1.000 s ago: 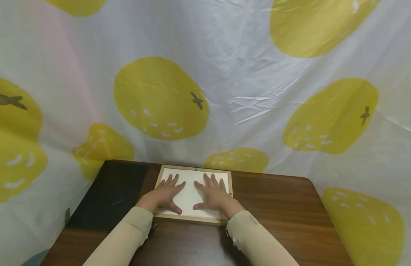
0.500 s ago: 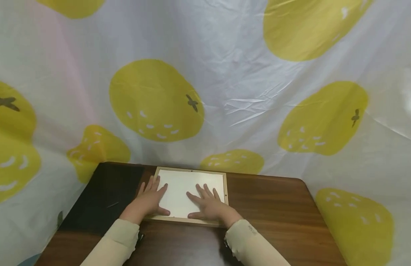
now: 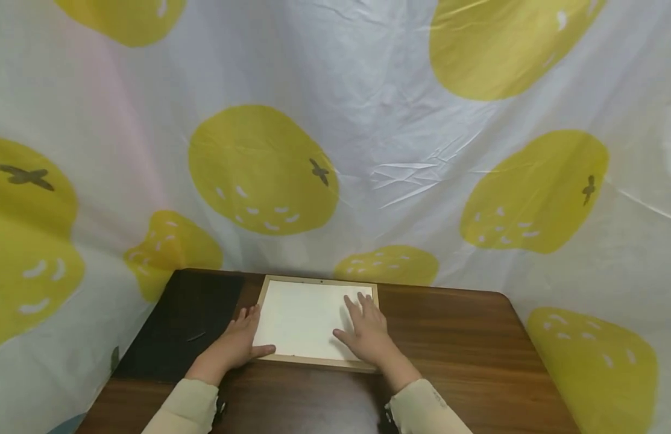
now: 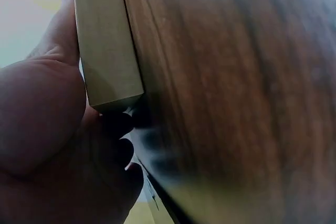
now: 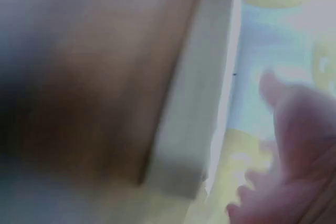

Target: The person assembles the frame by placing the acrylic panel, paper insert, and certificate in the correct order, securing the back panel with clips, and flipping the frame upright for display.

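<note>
White sheet [image 3: 297,319] seems seated within wooden frame [image 3: 322,363]; my spread left hand [image 3: 236,342] and splayed right hand [image 3: 370,333] not yet clear.

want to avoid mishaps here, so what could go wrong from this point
The left hand is at the light frame's near left corner, so pushing there might twist it. The right hand has its fingers spread over the white sheet, so they could smudge it.

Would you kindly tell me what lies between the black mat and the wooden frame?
The head view shows a strip of brown wooden tabletop, with the left hand over its nearer part.
</note>
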`<state>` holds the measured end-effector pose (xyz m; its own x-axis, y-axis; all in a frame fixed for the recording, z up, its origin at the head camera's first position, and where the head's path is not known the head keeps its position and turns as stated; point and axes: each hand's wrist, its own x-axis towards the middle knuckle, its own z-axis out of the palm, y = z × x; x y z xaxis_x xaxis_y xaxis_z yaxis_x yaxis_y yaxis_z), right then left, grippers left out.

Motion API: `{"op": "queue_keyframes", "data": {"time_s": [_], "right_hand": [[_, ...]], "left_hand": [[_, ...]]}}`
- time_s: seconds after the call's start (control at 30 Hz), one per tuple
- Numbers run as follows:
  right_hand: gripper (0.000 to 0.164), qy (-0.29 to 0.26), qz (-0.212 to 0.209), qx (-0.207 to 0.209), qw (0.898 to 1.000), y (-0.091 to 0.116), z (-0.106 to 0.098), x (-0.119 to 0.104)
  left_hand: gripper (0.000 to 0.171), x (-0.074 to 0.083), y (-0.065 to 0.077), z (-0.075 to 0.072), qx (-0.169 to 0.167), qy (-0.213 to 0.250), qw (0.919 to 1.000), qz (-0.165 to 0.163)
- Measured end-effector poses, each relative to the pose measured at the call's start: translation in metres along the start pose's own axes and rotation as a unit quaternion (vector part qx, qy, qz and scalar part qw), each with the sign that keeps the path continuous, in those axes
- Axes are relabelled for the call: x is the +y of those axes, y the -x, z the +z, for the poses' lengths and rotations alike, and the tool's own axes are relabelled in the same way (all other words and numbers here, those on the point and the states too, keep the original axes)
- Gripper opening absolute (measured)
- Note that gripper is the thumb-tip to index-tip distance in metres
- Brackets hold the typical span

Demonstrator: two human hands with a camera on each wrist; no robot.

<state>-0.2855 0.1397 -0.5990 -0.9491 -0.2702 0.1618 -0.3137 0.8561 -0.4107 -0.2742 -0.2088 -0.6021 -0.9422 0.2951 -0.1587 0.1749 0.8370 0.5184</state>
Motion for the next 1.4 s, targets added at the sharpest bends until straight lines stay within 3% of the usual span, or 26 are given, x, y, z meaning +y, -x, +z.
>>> {"op": "queue_keyframes", "data": {"time_s": [0.1, 0.17, 0.23, 0.37, 0.47, 0.63, 0.73, 0.87, 1.07, 1.27, 1.4], "right_hand": [[0.086, 0.065, 0.074, 0.068, 0.993, 0.012, 0.003, 0.004], [0.086, 0.083, 0.121, 0.085, 0.986, 0.018, 0.006, 0.006], [0.086, 0.075, 0.155, 0.079, 0.982, 0.022, 0.012, 0.007], [0.087, 0.053, 0.188, 0.02, 0.981, 0.021, 0.024, 0.006], [0.089, 0.062, 0.185, -0.021, 0.981, 0.015, 0.027, 0.005], [0.097, 0.052, 0.132, -0.079, 0.987, 0.0, 0.011, 0.018], [0.114, -0.007, 0.104, -0.133, 0.986, -0.006, -0.003, 0.031], [0.137, -0.106, 0.092, -0.2, 0.97, -0.008, -0.017, 0.043], [0.143, -0.156, 0.084, -0.205, 0.963, -0.009, -0.022, 0.047], [0.143, -0.178, 0.101, -0.212, 0.956, -0.007, -0.017, 0.05], [0.144, -0.177, 0.107, -0.214, 0.955, -0.009, -0.019, 0.053]], "left_hand": [[0.122, -0.004, 0.0, 0.0, 0.001, -0.009, 0.9999, -0.005], [0.123, -0.008, 0.0, -0.002, 0.001, -0.013, 0.9999, -0.007], [0.122, -0.012, -0.001, -0.004, 0.006, -0.014, 0.9999, -0.006], [0.122, -0.022, 0.002, -0.008, 0.026, -0.022, 0.9994, -0.006], [0.121, -0.026, 0.003, -0.007, 0.042, -0.036, 0.9985, -0.009], [0.115, -0.03, -0.001, -0.003, 0.067, -0.048, 0.9965, -0.011], [0.11, -0.03, -0.003, -0.005, 0.07, -0.061, 0.9956, -0.011], [0.108, -0.027, -0.002, -0.013, 0.062, -0.084, 0.9944, -0.011], [0.107, -0.021, -0.002, -0.023, 0.061, -0.09, 0.9941, -0.009], [0.096, -0.017, -0.001, -0.019, 0.075, -0.108, 0.9913, 0.001], [0.084, -0.015, 0.002, -0.017, 0.099, -0.097, 0.9903, 0.003]]}}
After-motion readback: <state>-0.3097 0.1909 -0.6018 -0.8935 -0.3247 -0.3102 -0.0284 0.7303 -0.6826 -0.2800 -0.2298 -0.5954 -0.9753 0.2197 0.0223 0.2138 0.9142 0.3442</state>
